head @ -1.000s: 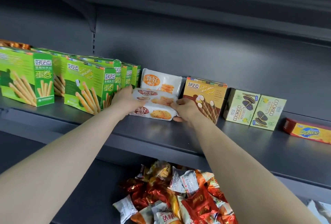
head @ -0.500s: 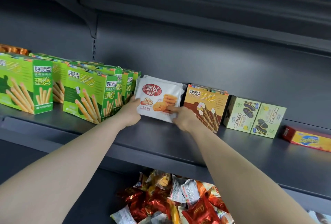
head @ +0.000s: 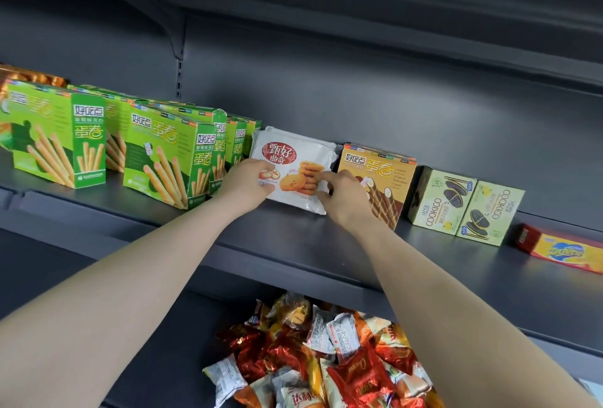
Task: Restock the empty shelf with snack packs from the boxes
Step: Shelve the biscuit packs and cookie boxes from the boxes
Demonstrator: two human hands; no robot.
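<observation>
Head cam: L hand [head: 248, 183] & R hand [head: 346, 199] each pinch the white cookie pack [head: 293, 156] standing on the shelf [head: 287, 241], green boxes [head: 163, 159] already up, lots of room left.

A shop: dark grey metal shelving [head: 293, 234] hung on a slotted upright [head: 178, 78], stocked with rows of identical green biscuit boxes [head: 160, 159] facing outward, loose wrapped snacks [head: 342, 368] heaped below; at far left, perhaps more orange packs [head: 32, 76], mostly hidden.
</observation>
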